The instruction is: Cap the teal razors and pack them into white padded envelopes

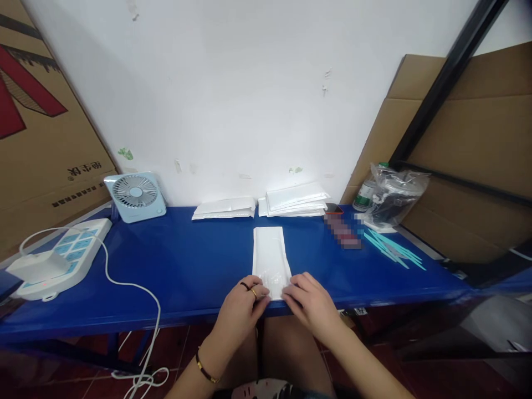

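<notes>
A white padded envelope (268,246) lies flat near the table's front edge, its long side pointing away from me. Over its near end is a small clear plastic bag (275,280); I cannot make out what, if anything, is inside. My left hand (249,299), with rings and a bracelet, pinches the bag's left side with thumb and fingers. On the opposite side, my right hand (310,299) has its fingertips closed on the bag's right edge. Both hands rest against the envelope's near corners, and the fingertips partly cover them.
White envelopes are stacked by the wall in a left pile (224,208) and a right pile (295,199). A small fan (136,197) and a power strip (72,249) with a white cable stand left. Rightward lie turquoise strips (393,248), a bottle (364,195) and a plastic bag (399,194).
</notes>
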`<control>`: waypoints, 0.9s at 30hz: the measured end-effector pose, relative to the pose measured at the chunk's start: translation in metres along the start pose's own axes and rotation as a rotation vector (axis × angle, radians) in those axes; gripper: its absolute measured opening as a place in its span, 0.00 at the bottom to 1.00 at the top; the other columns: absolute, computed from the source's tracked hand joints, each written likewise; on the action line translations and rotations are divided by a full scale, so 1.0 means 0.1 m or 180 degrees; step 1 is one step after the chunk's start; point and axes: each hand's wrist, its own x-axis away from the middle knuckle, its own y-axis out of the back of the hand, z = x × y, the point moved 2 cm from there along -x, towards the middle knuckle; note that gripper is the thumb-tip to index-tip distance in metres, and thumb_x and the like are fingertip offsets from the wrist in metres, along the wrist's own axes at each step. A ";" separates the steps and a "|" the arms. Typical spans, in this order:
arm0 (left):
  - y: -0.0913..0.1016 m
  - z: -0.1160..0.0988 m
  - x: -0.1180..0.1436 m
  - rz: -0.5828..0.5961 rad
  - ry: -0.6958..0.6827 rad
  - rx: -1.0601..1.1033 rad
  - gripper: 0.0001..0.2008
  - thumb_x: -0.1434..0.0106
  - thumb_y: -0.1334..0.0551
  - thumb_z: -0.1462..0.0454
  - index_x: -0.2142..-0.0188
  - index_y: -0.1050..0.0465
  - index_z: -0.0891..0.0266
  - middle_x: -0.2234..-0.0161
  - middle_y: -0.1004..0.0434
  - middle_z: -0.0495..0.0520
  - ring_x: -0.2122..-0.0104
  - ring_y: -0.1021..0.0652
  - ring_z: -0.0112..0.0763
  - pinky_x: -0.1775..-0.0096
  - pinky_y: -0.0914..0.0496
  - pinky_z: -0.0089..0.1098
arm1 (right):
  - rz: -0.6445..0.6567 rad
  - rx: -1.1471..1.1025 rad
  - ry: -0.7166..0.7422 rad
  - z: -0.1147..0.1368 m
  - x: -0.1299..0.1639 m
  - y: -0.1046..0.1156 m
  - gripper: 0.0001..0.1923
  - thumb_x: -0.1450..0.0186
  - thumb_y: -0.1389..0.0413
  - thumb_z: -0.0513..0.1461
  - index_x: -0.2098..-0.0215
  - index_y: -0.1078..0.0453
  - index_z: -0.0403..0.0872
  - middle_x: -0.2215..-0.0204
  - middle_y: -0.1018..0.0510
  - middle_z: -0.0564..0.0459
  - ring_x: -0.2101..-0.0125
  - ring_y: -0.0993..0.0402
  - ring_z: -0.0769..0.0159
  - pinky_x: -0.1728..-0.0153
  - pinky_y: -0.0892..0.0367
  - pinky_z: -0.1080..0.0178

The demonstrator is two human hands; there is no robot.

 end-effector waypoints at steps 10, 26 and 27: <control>0.08 0.11 -0.17 0.0428 -0.0913 -0.0702 0.08 0.37 0.44 0.68 0.63 0.25 0.61 0.56 0.27 0.54 0.61 0.24 0.32 0.56 0.29 0.33 | 0.0453 0.0904 0.0265 0.14 -0.19 0.01 0.07 0.38 0.44 0.42 0.69 0.29 0.47 0.71 0.26 0.52 0.68 0.32 0.63 0.68 0.44 0.61; 0.27 0.28 0.18 -0.1849 0.0248 0.0590 0.20 0.37 0.46 0.65 0.45 0.43 0.57 0.49 0.39 0.61 0.57 0.28 0.36 0.56 0.30 0.41 | -0.0141 -0.2881 -0.0405 0.06 -2.84 0.79 0.10 0.43 0.38 0.40 0.74 0.29 0.40 0.83 0.32 0.57 0.84 0.38 0.77 0.84 0.46 0.72; 0.26 0.28 0.18 -0.1823 0.0257 0.0588 0.19 0.37 0.46 0.65 0.46 0.43 0.57 0.48 0.39 0.61 0.57 0.28 0.36 0.56 0.30 0.41 | -0.0197 -0.3149 -0.0611 -0.02 -2.98 0.61 0.10 0.43 0.39 0.40 0.74 0.30 0.40 0.83 0.33 0.57 0.85 0.39 0.78 0.85 0.47 0.72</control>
